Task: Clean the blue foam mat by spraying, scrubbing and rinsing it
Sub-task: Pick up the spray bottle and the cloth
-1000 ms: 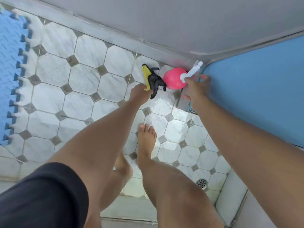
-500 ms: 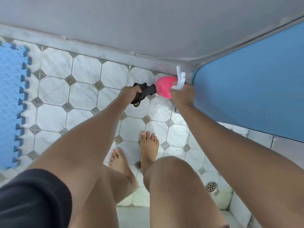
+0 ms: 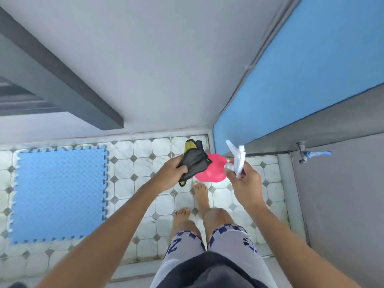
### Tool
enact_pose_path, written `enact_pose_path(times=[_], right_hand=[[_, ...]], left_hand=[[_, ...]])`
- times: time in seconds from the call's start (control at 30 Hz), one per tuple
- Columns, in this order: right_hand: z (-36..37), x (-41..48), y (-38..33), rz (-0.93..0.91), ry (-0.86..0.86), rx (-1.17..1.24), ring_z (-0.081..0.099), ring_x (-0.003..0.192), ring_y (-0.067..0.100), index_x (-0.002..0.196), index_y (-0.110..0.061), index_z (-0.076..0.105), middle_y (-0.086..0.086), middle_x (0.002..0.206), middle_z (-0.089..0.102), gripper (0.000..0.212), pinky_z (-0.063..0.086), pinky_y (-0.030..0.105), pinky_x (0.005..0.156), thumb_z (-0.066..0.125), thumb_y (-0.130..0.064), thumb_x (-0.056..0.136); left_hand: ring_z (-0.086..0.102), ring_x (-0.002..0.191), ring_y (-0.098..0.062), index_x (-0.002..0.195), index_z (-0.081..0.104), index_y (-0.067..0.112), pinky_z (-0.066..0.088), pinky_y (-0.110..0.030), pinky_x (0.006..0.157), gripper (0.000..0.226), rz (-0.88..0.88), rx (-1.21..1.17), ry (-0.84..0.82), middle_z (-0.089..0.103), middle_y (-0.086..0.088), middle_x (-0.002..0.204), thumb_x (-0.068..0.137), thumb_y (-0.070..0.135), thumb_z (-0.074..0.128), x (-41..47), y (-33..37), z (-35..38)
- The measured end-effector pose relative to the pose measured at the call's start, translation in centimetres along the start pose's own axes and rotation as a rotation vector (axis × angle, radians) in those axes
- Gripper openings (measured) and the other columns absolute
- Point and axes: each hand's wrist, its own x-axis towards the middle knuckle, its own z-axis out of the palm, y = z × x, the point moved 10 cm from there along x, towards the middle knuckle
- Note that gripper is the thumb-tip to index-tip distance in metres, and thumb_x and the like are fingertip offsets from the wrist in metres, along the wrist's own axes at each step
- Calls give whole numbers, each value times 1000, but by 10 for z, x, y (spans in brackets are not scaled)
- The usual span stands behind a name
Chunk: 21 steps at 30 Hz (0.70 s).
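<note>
Mat point(image 3: 59, 193) lies well left of both gripping hands.

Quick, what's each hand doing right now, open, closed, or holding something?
Left hand: closed on the black and yellow scrubber.
Right hand: closed on the white trigger head of the pink spray bottle.

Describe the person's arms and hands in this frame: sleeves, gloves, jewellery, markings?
Both arms are bare along all that shows; no sleeve covers either forearm. The left hand and right hand wear no gloves, and no watch, ring or bracelet shows. No markings are visible on the arms. Lower in the frame, the person wears light grey shorts with dark blue print.
</note>
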Motion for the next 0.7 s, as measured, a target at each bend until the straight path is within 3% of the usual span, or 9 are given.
enact_pose_path(times=[0.13,0.23,0.37,0.47,0.53,0.63,0.7], right_hand=[[-132,-71,-17,18,233,109,36,47,9,83,-21,63,-12,50,43,12,29,20,48,72,-21,91],[-228,-116,-9,34,415,178,41,49,13,91,-31,66,1,56,51,6,38,34,51,73,-32,91],[-352,-173,25,68,679,190,46,60,25,90,-27,66,13,69,58,11,41,34,58,73,-36,91],[-434,-221,64,108,874,227,49,65,19,93,-27,68,6,72,62,7,42,27,62,73,-31,92],[-481,-252,96,142,1016,256,44,65,13,93,-27,68,0,72,60,6,37,20,61,74,-30,91],[-537,-284,144,202,1169,313,37,61,7,89,-22,67,-1,67,52,10,32,21,57,72,-31,92],[-572,-298,168,230,1251,340,38,59,6,82,-22,63,-5,65,51,16,30,19,55,72,-28,93]], left_hand=[[61,74,-17,109,65,20,48,-38,73,24,163,164,-93,66,1,83,89,16,53,-44,120,59],[60,69,-9,96,66,29,47,-32,70,11,265,263,-224,65,15,74,86,29,61,-59,204,133],[54,59,-9,93,69,19,43,-27,60,24,416,423,-358,62,8,66,85,42,67,-71,298,260],[57,63,7,92,70,21,42,-12,65,10,522,529,-466,70,16,71,98,29,67,-79,350,368],[62,73,10,97,70,23,46,-16,74,7,578,574,-537,74,15,81,100,25,64,-78,374,439],[66,99,-6,119,69,19,49,-28,86,22,650,671,-580,75,6,108,103,27,59,-72,405,531],[64,107,-15,127,65,15,45,-28,83,27,673,723,-622,71,2,115,105,27,55,-73,423,589]])
